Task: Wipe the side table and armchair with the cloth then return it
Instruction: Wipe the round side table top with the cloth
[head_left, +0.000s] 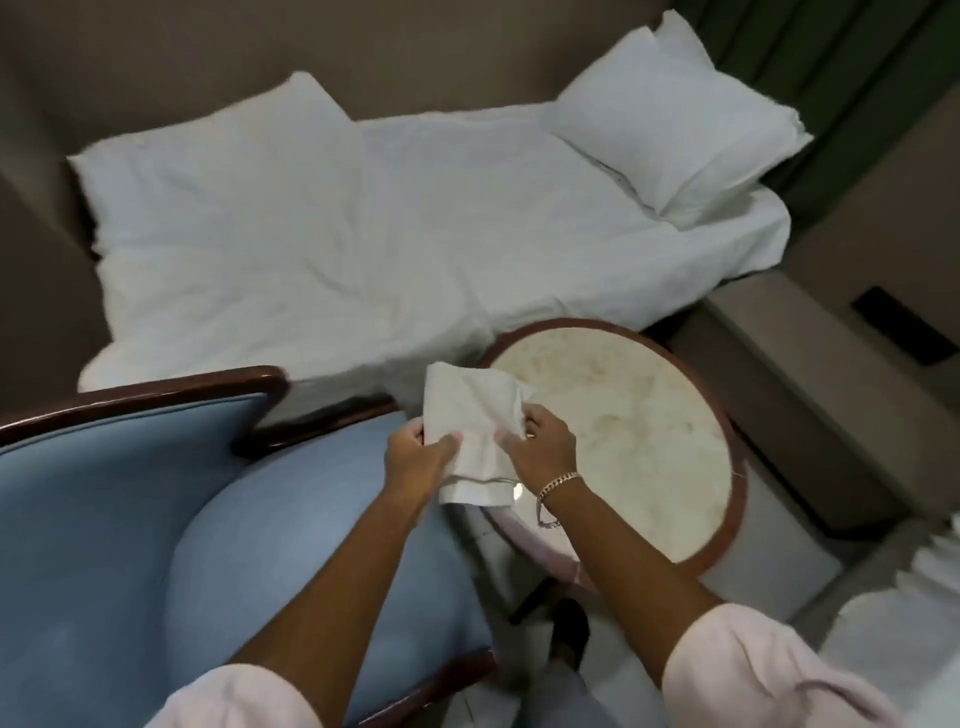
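A pale folded cloth (470, 415) is held up in the air between both hands. My left hand (418, 457) grips its left edge and my right hand (543, 447) pinches its right edge. The cloth hangs over the gap between the armchair and the side table. The round side table (649, 415) has a cream marbled top with a reddish-brown rim and stands to the right of my hands. The blue upholstered armchair (156, 519) with a dark wooden frame fills the lower left, its seat under my left forearm.
A bed (363, 249) with a white sheet and two white pillows lies just behind the chair and table. A beige ledge (810, 374) with a dark slot runs along the right. Folded white linen (914, 597) shows at the right edge. My shoe (569, 634) stands on the floor between chair and table.
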